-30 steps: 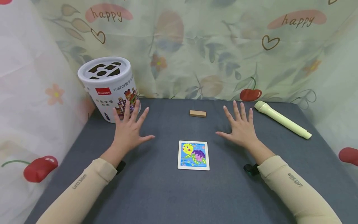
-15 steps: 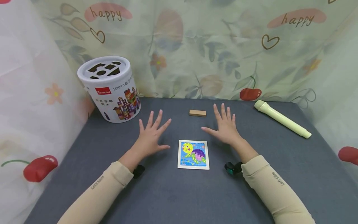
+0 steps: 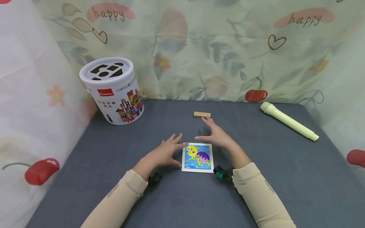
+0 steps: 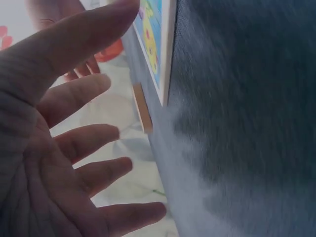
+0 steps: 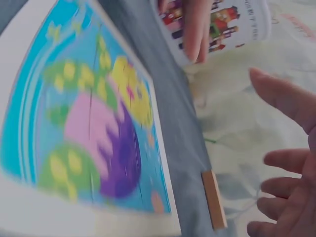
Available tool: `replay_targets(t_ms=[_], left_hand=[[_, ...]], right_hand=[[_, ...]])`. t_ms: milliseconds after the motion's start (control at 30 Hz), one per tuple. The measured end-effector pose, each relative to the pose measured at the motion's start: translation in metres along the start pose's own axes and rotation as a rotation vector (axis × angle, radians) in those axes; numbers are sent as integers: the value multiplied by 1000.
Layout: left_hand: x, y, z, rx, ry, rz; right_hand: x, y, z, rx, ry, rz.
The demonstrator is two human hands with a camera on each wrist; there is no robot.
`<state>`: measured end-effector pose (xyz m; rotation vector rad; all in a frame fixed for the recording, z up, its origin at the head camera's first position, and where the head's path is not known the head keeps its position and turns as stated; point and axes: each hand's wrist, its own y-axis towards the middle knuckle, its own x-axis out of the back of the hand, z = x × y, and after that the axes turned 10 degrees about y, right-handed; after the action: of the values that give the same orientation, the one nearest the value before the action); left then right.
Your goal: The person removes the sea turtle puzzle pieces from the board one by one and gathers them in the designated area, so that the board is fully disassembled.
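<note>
A square turtle picture puzzle (image 3: 197, 157) in a white frame lies flat on the dark table. My left hand (image 3: 163, 153) hovers at its left edge, fingers spread and holding nothing; the index fingertip overlaps the puzzle's upper left corner in the head view, and contact cannot be told. Above and beyond the puzzle's upper right corner is my right hand (image 3: 219, 136), its fingers loosely extended with nothing in them. Its fingertips appear close to a small wooden block (image 3: 201, 114) behind the puzzle. In the right wrist view the puzzle (image 5: 118, 128) fills the left side, below the right hand (image 5: 291, 163).
A white block bucket (image 3: 114, 91) with shape holes in its lid stands at the back left. Towards the back right lies a pale yellow microphone-shaped tube (image 3: 289, 122). Patterned curtain cloth (image 3: 194, 47) hangs behind the dark table (image 3: 182, 202) and at both sides.
Both hands have moved inward from wide apart to beside and above the puzzle. Their fingers are less widely spread. The puzzle, block, bucket and tube have stayed in place.
</note>
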<state>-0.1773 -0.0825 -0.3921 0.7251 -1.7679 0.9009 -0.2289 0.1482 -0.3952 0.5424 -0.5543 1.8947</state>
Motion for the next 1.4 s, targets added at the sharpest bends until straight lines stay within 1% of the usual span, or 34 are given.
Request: replay_targets(t_ms=[133,267,367,500,633,767,933,1033,1167,1400], left_hand=[[-5,1,-7,1,-38,9],[-9,3,-13,8,-72,27],[-11,4,-15,17,-96,34],[-15,5,-15,27,-122,31],[-18,6,-15,32,-139,30],[-21,7,-15,37,-130,34],[-22,6,-14,50,-127,40],[-22,6,-14,51,-133,41],[-22,5,-14,45,-133,40],[-22,5,-14,48,-132,41]], right_hand=[[-8,2,3,38,33,34],[-16,6,4,70,118,59],[-21,7,6,63,183,68],[-28,7,8,38,229,77],[-33,8,7,33,223,97],[-37,10,4,36,186,124],[-42,11,1,15,155,143],[-44,10,3,-6,132,134],[-46,8,6,-14,102,116],[-47,6,6,20,86,104]])
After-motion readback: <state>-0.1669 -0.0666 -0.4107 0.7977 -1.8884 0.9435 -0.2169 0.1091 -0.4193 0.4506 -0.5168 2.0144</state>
